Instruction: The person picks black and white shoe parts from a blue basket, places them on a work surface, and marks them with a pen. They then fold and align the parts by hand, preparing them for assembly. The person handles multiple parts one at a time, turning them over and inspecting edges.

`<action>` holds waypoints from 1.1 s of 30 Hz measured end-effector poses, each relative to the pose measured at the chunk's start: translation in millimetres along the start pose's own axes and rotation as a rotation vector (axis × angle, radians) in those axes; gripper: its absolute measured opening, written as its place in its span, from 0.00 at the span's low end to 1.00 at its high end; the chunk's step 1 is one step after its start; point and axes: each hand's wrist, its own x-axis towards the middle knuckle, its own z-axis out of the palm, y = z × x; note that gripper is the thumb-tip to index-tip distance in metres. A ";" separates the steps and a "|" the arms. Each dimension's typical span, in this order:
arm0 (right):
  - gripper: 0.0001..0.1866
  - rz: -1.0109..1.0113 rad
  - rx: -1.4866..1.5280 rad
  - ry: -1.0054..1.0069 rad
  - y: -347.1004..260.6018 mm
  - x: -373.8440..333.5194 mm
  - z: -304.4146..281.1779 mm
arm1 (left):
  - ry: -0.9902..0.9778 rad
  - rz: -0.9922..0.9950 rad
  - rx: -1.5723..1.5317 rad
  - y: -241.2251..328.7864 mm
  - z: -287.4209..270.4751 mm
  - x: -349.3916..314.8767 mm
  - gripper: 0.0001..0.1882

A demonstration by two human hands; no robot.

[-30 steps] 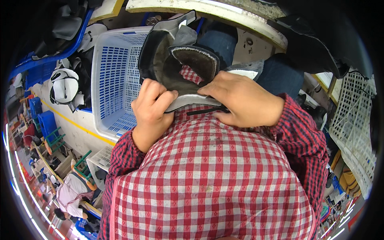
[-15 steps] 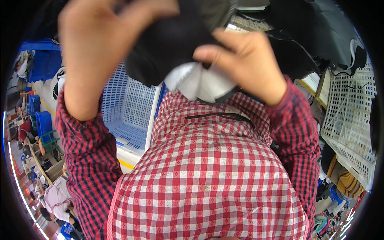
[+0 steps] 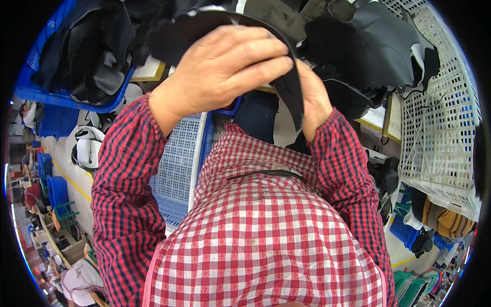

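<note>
A thin black leather-like piece (image 3: 290,94) with a curved edge is held up in front of me, bent between my two hands. My left hand (image 3: 230,65) lies across its near side with the fingers closed together. On the right, my right hand (image 3: 313,97) grips the piece from behind its edge; most of those fingers are hidden by it. More black leather-like pieces (image 3: 363,46) lie heaped just beyond my right hand. A dark grey-brown piece (image 3: 279,18) is behind the held one.
A blue basket (image 3: 97,106) full of black pieces stands at the far left. Below my left forearm is a light blue mesh crate (image 3: 176,153). A white mesh crate (image 3: 434,153) stands at the right. White shoe-like items (image 3: 88,147) and a seated person (image 3: 82,281) show at the left.
My hands have come closer together, the left moving right and down. The black piece has turned, so its white underside no longer shows and its curved edge does.
</note>
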 end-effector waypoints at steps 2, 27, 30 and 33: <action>0.14 0.050 0.119 -0.179 -0.1 -13.3 3.1 | -0.099 0.044 -0.018 -4.9 3.2 6.1 0.18; 0.08 0.018 0.141 0.055 9.6 5.3 -15.8 | -0.802 -0.260 0.064 32.2 16.0 -1.4 0.19; 0.09 -0.114 0.046 0.112 1.3 4.2 0.1 | -0.851 -0.241 -0.034 29.5 9.4 -5.5 0.21; 0.10 -0.113 -0.009 0.079 -4.6 1.5 14.8 | -0.442 -0.243 0.030 25.4 4.0 -5.8 0.20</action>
